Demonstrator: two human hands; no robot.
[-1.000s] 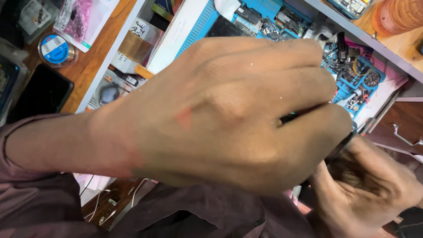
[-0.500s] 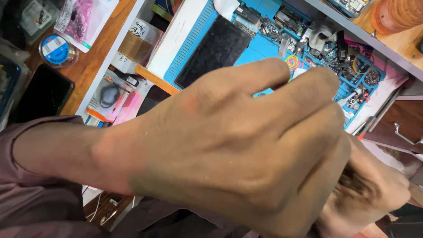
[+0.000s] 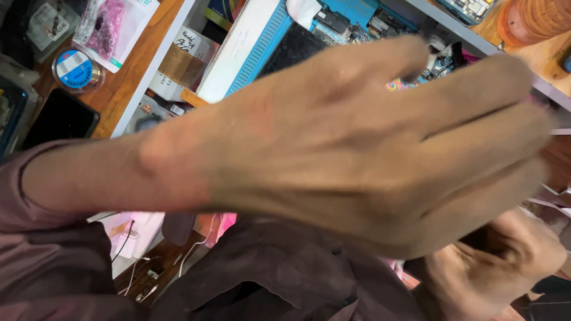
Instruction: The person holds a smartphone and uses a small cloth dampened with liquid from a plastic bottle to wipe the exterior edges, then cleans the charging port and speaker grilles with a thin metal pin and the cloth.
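Fingers (image 3: pixel 476 113) of left hand (image 3: pixel 357 148) straight, together, holding nothing; right hand (image 3: pixel 493 267) just beneath, blurred, grip unclear; blue mat (image 3: pixel 262 50) behind.

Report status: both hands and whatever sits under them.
Left hand close to the camera, fingers together, blurred. Right hand low, blurred, grip unclear. Blue mat and small parts beyond, mostly hidden by the left hand.

left hand (image 3: pixel 357 148) blurred, right hand (image 3: pixel 493 267) half hidden

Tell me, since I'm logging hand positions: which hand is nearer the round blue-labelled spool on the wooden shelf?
Left. The left hand spreads across the middle, right of the spool; the right hand sits far off, bottom right.
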